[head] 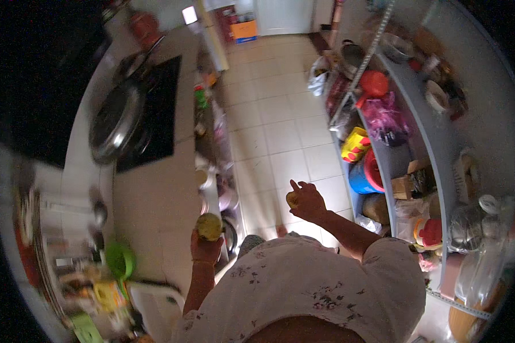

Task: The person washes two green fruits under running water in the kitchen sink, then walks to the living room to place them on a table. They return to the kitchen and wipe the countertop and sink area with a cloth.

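Note:
My left hand [207,246] holds a round yellow-green object [209,227], perhaps a fruit or vegetable, near the edge of the tiled counter [154,206]. Out over the tiled floor is my right hand [310,201], its fingers curled around a smaller yellowish piece [291,200] with the index finger stretched out. What exactly either piece is, I cannot tell. The two hands are well apart.
A lidded pan [118,122] rests by a black cooktop [163,111] at the left. Near a white sink [154,302] lies a green plastic basket [120,259]. Grey shelves [433,171] at the right hold bags, a blue bucket [365,180] with a red lid, and containers.

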### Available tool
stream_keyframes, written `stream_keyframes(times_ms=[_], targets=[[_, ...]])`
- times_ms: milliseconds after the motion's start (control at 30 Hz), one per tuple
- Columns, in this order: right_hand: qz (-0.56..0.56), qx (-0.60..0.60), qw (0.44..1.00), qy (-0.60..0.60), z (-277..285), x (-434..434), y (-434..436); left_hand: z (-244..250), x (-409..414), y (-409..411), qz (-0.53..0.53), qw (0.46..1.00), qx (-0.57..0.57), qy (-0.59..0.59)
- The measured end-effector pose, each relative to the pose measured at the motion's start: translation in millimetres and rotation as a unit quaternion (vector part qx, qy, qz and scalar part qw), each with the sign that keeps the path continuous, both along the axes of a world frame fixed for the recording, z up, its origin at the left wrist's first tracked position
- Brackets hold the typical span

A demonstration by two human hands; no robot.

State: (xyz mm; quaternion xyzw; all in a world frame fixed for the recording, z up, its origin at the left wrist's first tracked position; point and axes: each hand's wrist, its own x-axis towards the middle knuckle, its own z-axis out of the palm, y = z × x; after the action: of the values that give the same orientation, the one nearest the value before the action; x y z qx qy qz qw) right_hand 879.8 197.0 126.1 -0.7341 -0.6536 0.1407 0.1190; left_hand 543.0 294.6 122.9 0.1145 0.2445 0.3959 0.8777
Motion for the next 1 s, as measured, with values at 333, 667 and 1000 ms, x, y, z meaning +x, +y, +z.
stream_keyframes(times_ms=[333, 667, 1000], targets=[[-0.218, 0.093, 0.971, 0.02, -33.1, 171.5, 158.3, -11.3, 167.4, 255.8, -0.053, 0.978, 0.086, 0.184], [-0.44, -0.011, 0.897, 0.029, -7.1, 336.6, 307.1, -7.7, 493.5, 545.8, -0.281, 0.946, 0.122, 0.106], [-0.497, -0.021, 0.861, 0.105, -17.3, 588.6, 518.2, 9.8, 777.2, 743.9, -0.352, 0.934, 0.023, 0.06]])
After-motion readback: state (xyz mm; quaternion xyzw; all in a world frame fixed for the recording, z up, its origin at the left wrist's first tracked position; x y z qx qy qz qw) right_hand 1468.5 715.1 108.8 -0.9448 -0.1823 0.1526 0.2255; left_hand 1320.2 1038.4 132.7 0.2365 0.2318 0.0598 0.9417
